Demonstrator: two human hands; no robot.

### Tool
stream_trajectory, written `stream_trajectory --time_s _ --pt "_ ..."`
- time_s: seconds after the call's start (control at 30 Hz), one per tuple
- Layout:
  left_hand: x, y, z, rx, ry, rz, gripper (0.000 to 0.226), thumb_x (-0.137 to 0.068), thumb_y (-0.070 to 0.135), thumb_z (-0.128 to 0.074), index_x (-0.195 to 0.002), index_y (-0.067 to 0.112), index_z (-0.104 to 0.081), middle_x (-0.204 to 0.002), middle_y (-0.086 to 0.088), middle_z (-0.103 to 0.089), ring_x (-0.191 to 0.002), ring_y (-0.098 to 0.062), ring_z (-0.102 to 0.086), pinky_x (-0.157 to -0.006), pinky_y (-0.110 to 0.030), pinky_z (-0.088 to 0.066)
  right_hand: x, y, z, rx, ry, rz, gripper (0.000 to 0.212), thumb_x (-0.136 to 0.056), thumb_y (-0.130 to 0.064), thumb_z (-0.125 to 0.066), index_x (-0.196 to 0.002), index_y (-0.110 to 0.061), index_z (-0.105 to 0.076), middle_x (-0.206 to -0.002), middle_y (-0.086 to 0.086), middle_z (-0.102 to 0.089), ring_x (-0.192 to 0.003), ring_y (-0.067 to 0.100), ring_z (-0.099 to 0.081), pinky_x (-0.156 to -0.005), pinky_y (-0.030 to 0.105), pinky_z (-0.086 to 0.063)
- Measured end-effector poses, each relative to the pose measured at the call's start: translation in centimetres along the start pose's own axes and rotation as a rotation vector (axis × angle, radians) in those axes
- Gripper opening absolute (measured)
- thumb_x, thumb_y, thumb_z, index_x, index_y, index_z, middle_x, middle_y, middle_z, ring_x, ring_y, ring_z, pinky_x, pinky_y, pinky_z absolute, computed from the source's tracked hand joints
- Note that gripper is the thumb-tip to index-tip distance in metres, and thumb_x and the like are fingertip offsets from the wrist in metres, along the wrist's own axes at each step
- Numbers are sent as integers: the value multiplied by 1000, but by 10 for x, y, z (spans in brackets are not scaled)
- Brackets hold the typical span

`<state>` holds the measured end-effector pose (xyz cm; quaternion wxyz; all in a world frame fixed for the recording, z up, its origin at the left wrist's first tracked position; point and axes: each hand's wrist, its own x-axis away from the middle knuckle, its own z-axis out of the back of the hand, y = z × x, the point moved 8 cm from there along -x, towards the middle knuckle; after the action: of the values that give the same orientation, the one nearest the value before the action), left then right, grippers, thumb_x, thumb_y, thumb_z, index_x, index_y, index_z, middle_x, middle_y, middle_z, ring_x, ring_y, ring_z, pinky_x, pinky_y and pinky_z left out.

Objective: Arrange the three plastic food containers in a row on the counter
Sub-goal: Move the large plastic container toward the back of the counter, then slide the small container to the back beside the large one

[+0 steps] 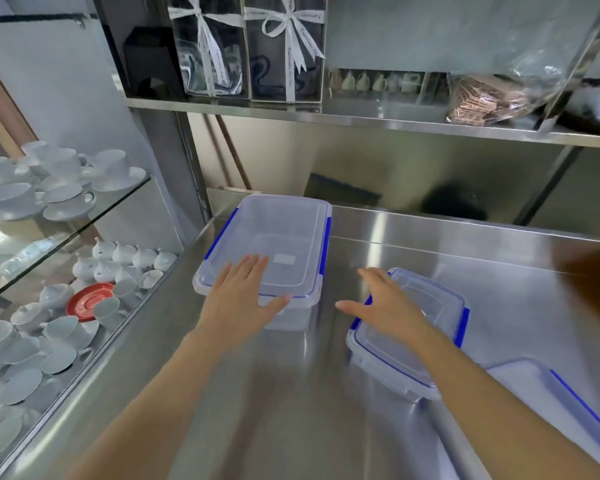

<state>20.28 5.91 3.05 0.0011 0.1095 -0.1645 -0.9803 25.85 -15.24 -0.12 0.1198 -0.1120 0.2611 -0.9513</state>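
Note:
Three clear plastic containers with blue clip lids stand on the steel counter (291, 410). The large container (278, 233) is at the back left. My left hand (238, 299) lies flat on its near left corner, fingers spread. A smaller container (430, 306) sits angled at centre right; my right hand (387, 310) rests over its left part with fingers apart. Only a corner of the third container (548, 389) shows at the lower right, partly behind my right forearm. Neither hand grips anything.
A glass display case (66, 216) with white cups, saucers and a red saucer (89, 301) runs along the counter's left edge. A steel shelf (395, 123) overhead carries ribboned gift boxes and a bag of wafers. A steel backsplash closes the rear.

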Motion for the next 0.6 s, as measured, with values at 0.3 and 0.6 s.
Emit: stream_trajectory --time_s 0.3,0.6 --pt "11 126 -85 199 -234 2 80 -74 53 -66 -134 13 -33 -136 -4 -40 -125 -25 -41 -102 -38 -36 60 109 49 146 360 -462 65 -85 -54 -50 -125 -4 -44 -126 20 -50 -116 37 -49 -97 44 -34" --pt "14 136 -127 206 -410 -11 88 -66 56 -72 -134 17 -33 -137 -1 -35 -125 -22 -40 -100 -39 -43 59 130 34 -20 193 -382 59 -87 -49 -49 -133 -16 -32 -123 7 -62 -116 29 -55 -105 45 -28"
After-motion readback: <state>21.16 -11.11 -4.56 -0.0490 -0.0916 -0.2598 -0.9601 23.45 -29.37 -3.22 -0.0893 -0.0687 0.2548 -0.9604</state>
